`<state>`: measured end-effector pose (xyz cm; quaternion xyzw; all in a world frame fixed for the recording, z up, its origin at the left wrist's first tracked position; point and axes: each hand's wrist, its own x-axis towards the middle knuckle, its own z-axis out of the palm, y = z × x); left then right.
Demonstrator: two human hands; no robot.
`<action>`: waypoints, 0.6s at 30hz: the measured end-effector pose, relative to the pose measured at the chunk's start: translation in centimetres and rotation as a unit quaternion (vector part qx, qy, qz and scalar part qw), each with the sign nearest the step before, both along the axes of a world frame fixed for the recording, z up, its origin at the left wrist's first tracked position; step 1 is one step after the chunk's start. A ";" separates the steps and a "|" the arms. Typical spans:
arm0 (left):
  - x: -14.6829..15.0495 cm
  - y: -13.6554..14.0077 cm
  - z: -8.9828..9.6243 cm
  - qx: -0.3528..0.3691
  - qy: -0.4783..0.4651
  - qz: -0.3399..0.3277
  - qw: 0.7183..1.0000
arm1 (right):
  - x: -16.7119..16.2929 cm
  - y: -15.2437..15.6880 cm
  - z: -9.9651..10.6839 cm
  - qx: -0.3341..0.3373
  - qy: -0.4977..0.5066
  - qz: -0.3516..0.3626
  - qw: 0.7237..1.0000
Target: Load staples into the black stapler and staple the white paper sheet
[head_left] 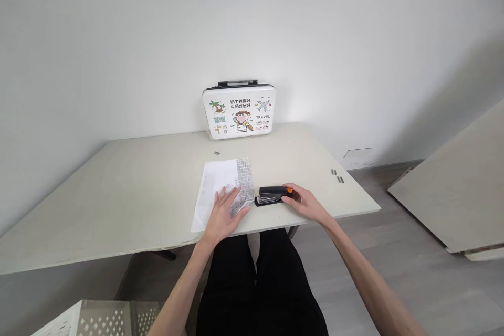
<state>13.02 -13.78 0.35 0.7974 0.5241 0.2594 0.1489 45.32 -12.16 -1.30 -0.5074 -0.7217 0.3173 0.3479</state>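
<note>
Sheets of paper [214,176] lie near the table's front edge, white on the left with a printed grey pattern down the right side. My left hand [224,215] rests on them with its fingers spread, and their lower right corner curls up beside the thumb. Just right of the paper a black stapler [271,192] with an orange mark lies on the table, its jaw gaping toward the paper. My right hand [303,202] grips the stapler's rear end between thumb and fingers. Whether the stapler's tip touches the paper edge, I cannot tell.
A white cartoon-printed case [239,112] stands against the wall at the back of the table [137,189]. One small staple strip [216,153] lies behind the paper; several more staple strips [337,176] lie near the right edge. A perforated white basket [106,320] sits below left.
</note>
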 end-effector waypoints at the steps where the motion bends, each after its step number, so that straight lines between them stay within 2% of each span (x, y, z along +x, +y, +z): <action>1: 0.1 0.1 0.0 -0.001 0.002 -0.005 1.000 | 0.0 0.0 0.0 -0.001 -0.001 0.001 1.000; 11: 2.7 1.2 0.2 -0.030 0.069 -0.059 0.995 | -0.3 0.1 0.2 0.006 -0.008 -0.008 1.000; 18: 2.0 0.4 1.2 -0.038 0.077 -0.073 0.994 | -0.3 -0.2 0.8 -0.002 -0.005 -0.013 1.000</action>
